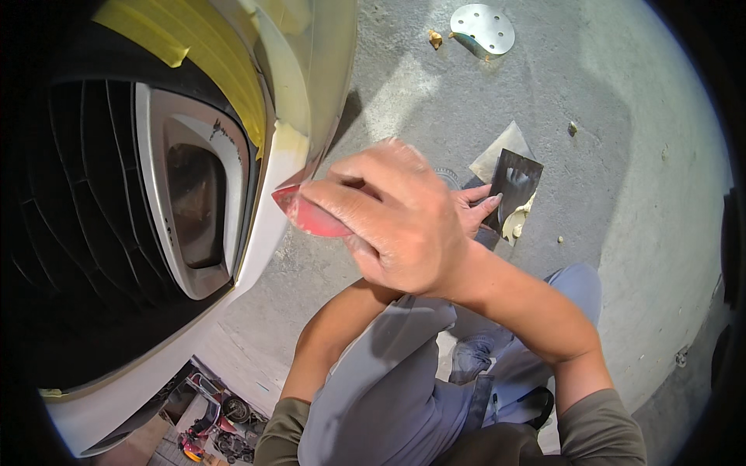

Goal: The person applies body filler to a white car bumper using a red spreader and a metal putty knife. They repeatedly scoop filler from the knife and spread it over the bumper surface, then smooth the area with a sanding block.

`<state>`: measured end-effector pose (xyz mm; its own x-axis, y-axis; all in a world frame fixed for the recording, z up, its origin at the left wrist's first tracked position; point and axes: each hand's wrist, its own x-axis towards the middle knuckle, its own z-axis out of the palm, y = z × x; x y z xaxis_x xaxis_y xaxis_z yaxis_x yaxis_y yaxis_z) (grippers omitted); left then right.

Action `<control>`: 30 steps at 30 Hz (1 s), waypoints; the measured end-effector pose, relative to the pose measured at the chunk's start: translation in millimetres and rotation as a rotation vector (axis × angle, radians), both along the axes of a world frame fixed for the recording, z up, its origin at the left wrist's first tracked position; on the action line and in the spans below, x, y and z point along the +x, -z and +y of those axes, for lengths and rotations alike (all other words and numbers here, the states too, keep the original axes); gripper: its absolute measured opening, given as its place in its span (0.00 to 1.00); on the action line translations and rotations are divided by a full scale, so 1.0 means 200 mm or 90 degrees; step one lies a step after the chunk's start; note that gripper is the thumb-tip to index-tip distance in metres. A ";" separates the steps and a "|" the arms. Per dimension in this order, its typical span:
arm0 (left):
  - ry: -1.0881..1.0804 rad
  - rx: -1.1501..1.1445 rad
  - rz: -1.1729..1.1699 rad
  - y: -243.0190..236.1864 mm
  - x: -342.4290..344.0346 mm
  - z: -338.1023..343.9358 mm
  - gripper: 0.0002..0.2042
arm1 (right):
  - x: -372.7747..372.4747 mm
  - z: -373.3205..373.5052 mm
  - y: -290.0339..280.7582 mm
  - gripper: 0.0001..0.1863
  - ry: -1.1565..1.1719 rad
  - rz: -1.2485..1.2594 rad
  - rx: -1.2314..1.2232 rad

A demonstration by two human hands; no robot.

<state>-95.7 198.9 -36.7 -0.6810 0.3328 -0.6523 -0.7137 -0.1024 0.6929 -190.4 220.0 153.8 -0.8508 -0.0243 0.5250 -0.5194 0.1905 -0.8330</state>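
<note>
My right hand [404, 217] pinches a red spreader [322, 220], its tip at the edge of a white car bumper [260, 247]. Whether the tip touches the panel is hard to tell. Cream-coloured filler [289, 149] coats the bumper just above the spreader. Crossing beneath the right forearm, my left arm reaches to the right, where my left hand [472, 210], partly hidden, grips a dark rectangular plate [516, 185]. A lump of cream filler [516, 224] clings to the plate's lower edge. Behind it shows a pale flat sheet [505, 147]; what supports it is unclear.
Yellow masking tape [175, 39] covers the bumper above a black grille [93, 202] and a silver-framed lamp recess [148, 186]. A round sanding disc [483, 27] with holes lies on the concrete floor [575, 85], among small crumbs. Red machinery [210, 419] stands at lower left.
</note>
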 end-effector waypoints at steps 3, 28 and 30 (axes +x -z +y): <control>0.008 0.072 -0.095 0.00 -0.01 -0.01 0.14 | -0.01 0.12 -0.04 0.21 -0.010 -0.046 -0.015; -0.253 0.347 -0.087 -0.42 -0.35 -0.37 0.18 | -0.05 0.80 0.44 0.18 0.170 -0.562 -0.575; -0.229 0.312 -0.076 -0.40 -0.32 -0.41 0.20 | -0.20 0.75 0.50 0.20 0.042 -0.537 -0.647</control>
<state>-159.1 117.5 43.6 -0.7377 0.3758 -0.5608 -0.6451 -0.6374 0.4215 -230.3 369.1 52.9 -0.9075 0.1166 -0.4034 0.2119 -0.7023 -0.6796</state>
